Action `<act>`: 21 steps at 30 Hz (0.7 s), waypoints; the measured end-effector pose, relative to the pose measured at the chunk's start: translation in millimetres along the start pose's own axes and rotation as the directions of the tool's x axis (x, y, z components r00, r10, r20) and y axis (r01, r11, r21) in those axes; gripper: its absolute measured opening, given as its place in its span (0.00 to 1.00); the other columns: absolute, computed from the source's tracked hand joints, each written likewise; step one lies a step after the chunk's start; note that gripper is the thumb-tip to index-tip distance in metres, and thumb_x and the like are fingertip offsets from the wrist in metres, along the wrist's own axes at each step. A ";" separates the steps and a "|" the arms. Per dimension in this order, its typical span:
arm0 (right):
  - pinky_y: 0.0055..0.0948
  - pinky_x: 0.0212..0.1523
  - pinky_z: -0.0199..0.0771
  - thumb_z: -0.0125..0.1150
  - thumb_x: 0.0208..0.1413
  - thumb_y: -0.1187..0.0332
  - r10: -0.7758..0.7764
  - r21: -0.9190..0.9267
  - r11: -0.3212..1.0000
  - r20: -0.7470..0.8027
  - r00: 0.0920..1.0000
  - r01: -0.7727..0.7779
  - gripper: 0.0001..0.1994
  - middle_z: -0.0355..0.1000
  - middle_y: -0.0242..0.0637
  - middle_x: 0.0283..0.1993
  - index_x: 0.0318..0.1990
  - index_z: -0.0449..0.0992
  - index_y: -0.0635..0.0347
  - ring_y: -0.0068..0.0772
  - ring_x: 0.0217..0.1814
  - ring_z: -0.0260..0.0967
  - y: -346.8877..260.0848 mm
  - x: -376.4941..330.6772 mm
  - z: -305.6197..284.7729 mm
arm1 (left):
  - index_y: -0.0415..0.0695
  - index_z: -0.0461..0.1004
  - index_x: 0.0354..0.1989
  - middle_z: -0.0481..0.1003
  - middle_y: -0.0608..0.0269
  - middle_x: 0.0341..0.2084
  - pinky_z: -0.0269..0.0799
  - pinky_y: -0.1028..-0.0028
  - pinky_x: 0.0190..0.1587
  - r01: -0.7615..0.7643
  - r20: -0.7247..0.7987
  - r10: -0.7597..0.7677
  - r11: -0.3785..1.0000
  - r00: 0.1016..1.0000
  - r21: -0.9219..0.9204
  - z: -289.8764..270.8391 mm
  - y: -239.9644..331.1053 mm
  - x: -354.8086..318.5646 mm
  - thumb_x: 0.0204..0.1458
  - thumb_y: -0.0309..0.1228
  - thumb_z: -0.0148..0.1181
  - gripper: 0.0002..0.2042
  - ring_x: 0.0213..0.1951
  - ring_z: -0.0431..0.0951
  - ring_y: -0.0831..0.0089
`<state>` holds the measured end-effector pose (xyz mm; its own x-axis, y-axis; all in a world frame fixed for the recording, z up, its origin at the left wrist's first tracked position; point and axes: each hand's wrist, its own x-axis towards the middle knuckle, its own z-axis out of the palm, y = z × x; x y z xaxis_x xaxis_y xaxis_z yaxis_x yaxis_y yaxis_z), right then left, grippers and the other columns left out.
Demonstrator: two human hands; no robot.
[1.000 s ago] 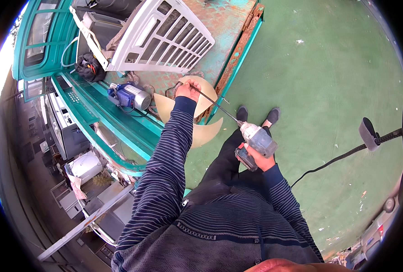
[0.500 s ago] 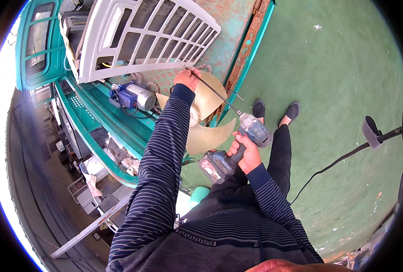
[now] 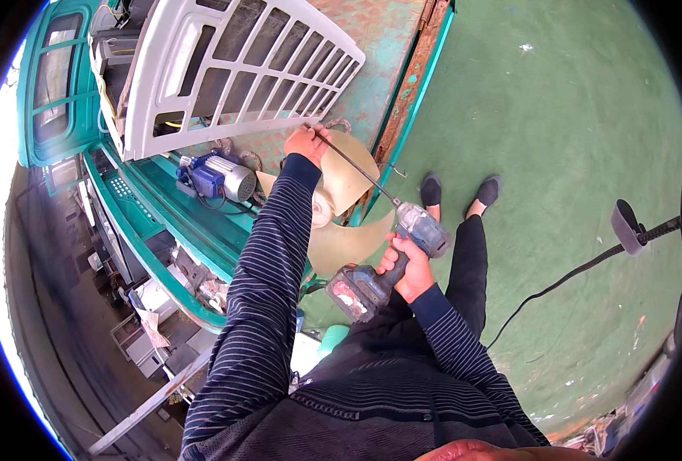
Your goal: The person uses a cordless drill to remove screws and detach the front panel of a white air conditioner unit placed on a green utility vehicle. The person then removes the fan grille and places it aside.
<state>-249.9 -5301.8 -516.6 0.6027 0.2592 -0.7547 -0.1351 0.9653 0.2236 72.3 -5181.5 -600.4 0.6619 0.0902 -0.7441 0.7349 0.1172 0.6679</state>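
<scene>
Head view shows the right hand (image 3: 408, 265) closed around the handle of a cordless drill (image 3: 391, 265), with a long thin bit (image 3: 356, 170) running up and left from its chuck. The left hand (image 3: 308, 143) is closed on the far end of that bit, just above a pale plastic fan blade (image 3: 349, 230) that sits against the edge of a teal truck bed (image 3: 203, 230). The drill is judged moderately heavy and bottom-weighted (the battery pack hangs below the handle), rigid, and best held at the handle with the wrist in line with the bit. The bit is judged stiff along its length but liable to flex and whip sideways; steady it near the tip, with light pressure only. The fan blade is judged light, thin and prone to cracking; support it at the hub, not at a blade tip. A white grille panel (image 3: 226, 77) leans on the bed above, a blue motor (image 3: 214, 177) lies beside the fan, and a black cable (image 3: 564, 280) crosses the green floor (image 3: 571, 115).
</scene>
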 end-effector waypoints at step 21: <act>0.37 0.34 0.66 0.57 0.56 0.64 0.100 0.151 0.983 0.040 0.994 -0.105 0.06 0.61 0.26 0.23 0.36 0.68 0.54 0.27 0.25 0.61 -3.6 -5.4 2.7 | 0.36 0.68 0.40 0.73 0.57 0.34 0.78 0.63 0.44 -0.001 0.040 0.007 0.989 0.999 -0.146 -2.0 -7.5 7.5 0.66 0.30 0.39 0.11 0.38 0.76 0.65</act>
<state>-250.5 -5306.7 -511.6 0.6175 0.3526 -0.7031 -0.0769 0.9167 0.3921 71.5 -5179.7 -611.0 0.6726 0.0513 -0.7382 0.7046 0.2603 0.6601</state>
